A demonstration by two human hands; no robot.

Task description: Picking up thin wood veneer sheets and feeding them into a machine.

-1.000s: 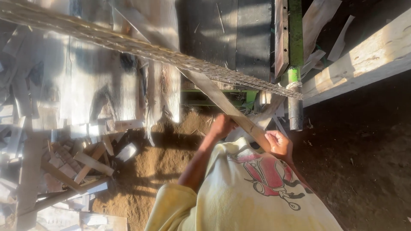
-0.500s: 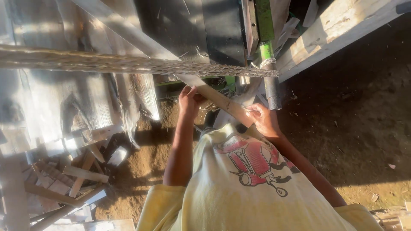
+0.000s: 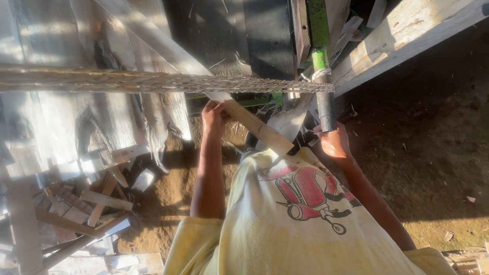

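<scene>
A long pale wooden slat slants from the upper left down to my chest. My left hand is closed around its middle, just under a twisted fibre rope. That rope is stretched level across the view and tied to an upright post, green above and grey metal below. My right hand sits at the lower end of this post with its fingers curled. Whether it grips the post or the thin wood strips beside it is hidden. My yellow printed shirt fills the bottom.
A heap of wood offcuts lies at the lower left on sandy ground. A thick pale beam runs across the upper right, over dark shaded soil. A dark machine body stands behind the post.
The view has swung, so the rope now lies level instead of slanting. My right hand has left the slat and moved to the foot of the post. My left hand keeps its hold.
</scene>
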